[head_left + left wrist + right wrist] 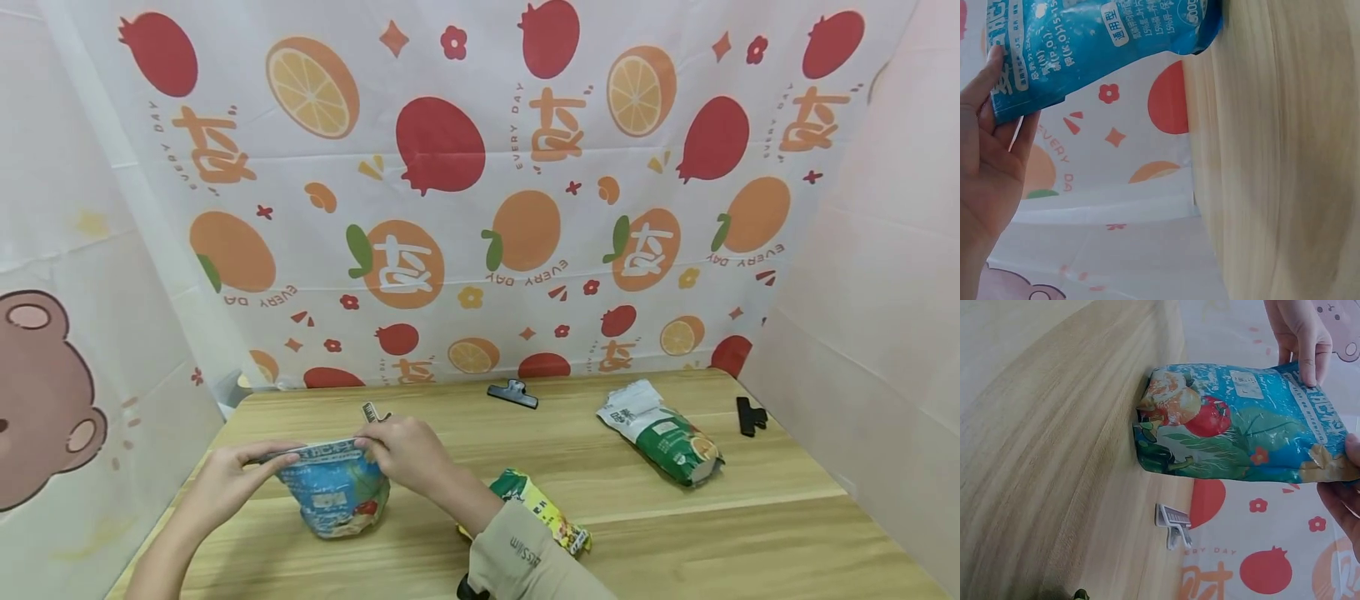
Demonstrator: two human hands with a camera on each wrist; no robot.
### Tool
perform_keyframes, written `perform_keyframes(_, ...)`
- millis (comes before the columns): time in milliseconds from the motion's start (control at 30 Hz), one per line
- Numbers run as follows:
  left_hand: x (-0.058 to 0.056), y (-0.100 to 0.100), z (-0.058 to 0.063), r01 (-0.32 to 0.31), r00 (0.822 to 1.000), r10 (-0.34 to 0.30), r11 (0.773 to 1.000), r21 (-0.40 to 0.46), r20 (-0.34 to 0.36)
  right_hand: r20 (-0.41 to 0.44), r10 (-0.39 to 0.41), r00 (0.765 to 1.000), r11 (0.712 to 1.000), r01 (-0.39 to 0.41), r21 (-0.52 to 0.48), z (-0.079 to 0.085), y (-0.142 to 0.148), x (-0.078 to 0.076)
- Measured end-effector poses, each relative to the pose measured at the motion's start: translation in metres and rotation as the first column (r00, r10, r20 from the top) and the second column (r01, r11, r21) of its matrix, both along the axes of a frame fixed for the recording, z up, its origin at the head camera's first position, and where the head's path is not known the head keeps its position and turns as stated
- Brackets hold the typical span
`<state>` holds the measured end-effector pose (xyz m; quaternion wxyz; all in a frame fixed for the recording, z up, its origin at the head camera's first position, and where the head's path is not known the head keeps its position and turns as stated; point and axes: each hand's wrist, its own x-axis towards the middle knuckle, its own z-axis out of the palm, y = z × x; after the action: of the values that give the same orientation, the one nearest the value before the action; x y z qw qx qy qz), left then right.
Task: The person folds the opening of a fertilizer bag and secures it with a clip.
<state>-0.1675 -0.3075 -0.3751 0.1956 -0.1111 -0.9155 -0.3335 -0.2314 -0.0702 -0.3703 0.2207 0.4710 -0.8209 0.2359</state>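
A blue fertilizer bag [330, 496] printed with vegetables stands on the wooden table at the left, its bottom on the tabletop. My left hand [234, 482] pinches one top corner, thumb on one face and fingers on the other, as the left wrist view also shows. At the opposite top corner, my right hand [411, 454] pinches the edge between thumb and fingers. The bag's top edge is stretched flat between both hands. In the right wrist view the tomato print [1209, 417] shows on the bag's front. A silver clip [1174, 525] lies on the table behind the bag.
A yellow-green packet [551, 517] lies partly hidden by my right forearm. Farther right is a green-and-white bag [663, 437] with its top folded. One black clip [513, 393] sits near the back edge, another black clip [750, 417] at the right. Printed curtains [465, 217] enclose the table.
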Motion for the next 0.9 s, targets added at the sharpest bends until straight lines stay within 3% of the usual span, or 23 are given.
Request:
perform_keyframes(167, -0.002, -0.002, -0.006, 0.074, 0.995, -0.068, 0.994, 0.087, -0.066, -0.058, -0.020, 0.998, 1.000, 0.019, -0.015, -0.001, -0.001, 0.000)
perform_keyframes(333, -0.005, -0.003, -0.009, 0.164, 0.980, -0.146, 0.978, 0.133, -0.136, -0.043, -0.042, 0.998, 0.999, 0.042, -0.002, -0.001, -0.002, 0.001)
perform_keyframes(400, -0.004, -0.004, -0.007, 0.151, 0.985, -0.137, 0.980, 0.130, -0.105, -0.019, -0.039, 0.999, 0.999, 0.039, -0.001, -0.001, -0.002, 0.001)
perform_keyframes(500, -0.004, -0.005, -0.004, 0.094, 0.995, -0.096, 0.986, 0.134, 0.007, 0.017, -0.015, 1.000, 1.000, 0.015, -0.019, -0.002, -0.001, 0.000)
perform_keyframes(633, -0.001, -0.011, -0.002, 0.036, 0.989, -0.059, 0.985, 0.166, 0.137, 0.056, 0.017, 0.998, 0.998, -0.013, -0.068, -0.004, 0.001, -0.001)
perform_keyframes(800, 0.002, -0.018, -0.008, 0.040, 0.989, -0.069, 0.977, 0.210, 0.130, 0.090, 0.021, 0.996, 0.996, -0.013, -0.087, -0.006, 0.006, -0.003)
perform_keyframes(900, 0.001, -0.020, -0.012, 0.032, 0.991, -0.061, 0.971, 0.236, 0.116, 0.068, 0.014, 0.998, 0.997, -0.009, -0.076, -0.007, 0.008, -0.004)
